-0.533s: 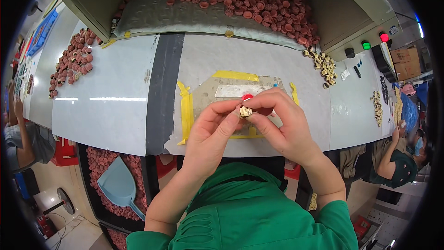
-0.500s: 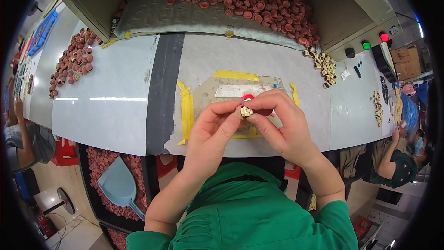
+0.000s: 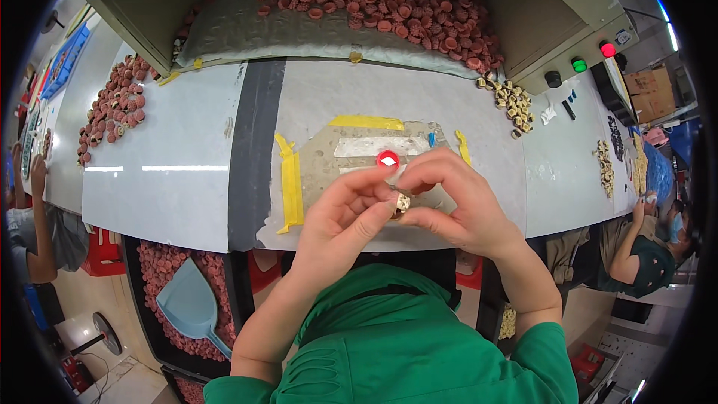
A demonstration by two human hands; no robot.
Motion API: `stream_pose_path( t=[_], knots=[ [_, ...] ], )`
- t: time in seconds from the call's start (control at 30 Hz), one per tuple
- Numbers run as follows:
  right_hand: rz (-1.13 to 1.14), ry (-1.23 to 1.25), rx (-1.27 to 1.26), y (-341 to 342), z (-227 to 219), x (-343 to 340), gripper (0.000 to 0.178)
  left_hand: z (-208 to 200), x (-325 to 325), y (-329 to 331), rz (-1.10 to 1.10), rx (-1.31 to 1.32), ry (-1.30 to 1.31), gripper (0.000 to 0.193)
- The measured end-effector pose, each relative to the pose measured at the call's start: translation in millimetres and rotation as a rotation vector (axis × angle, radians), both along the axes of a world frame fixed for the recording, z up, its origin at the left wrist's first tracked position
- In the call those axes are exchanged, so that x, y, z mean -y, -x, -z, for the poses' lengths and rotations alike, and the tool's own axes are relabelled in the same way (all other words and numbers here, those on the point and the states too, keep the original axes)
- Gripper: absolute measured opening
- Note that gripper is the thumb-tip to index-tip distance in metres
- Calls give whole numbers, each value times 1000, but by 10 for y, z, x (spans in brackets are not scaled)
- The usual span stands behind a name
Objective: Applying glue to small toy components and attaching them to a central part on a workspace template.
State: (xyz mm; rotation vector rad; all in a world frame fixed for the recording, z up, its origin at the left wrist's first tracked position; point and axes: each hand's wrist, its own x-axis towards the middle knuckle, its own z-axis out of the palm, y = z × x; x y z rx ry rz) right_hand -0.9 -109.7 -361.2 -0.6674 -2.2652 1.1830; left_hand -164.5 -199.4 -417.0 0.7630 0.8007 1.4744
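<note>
Both my hands meet over the middle of the table around a small cream piece with dark marks (image 3: pixel 402 202). My left hand (image 3: pixel 340 217) is closed, pinching it between thumb and fingers; part of the piece is hidden by the fingertips. Curved around its other side is my right hand (image 3: pixel 467 206), with thumb and forefinger at the lower and upper edges. Just beyond the fingers, a red ring with a white centre (image 3: pixel 387 159) lies on a taped grey patch (image 3: pixel 318 168) of the tabletop.
Pink bumpy cups (image 3: pixel 404 11) lie heaped beneath the metal hood. Cream-and-dark pieces (image 3: pixel 516 108) are at right, pink domes (image 3: pixel 112 105) at left. Below the table, a blue dustpan (image 3: pixel 187 299) rests in a black bin of pink pieces. People work at both sides.
The right thumb and forefinger have spread farther apart around the piece, which has turned and sits slightly lower. The red ring shows more fully. The view has shifted slightly.
</note>
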Motion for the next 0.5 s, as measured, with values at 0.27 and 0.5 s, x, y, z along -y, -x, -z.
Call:
stream_pose_path(
  t=[0.27, 0.5],
  knots=[
    [-130, -107, -50, 4, 95, -44, 24, -114, -17, 49, 126, 43, 27, 64],
    [-243, -361, 115, -106, -129, -15, 27, -349, -94, 2, 378, -59, 180, 62]
  ],
)
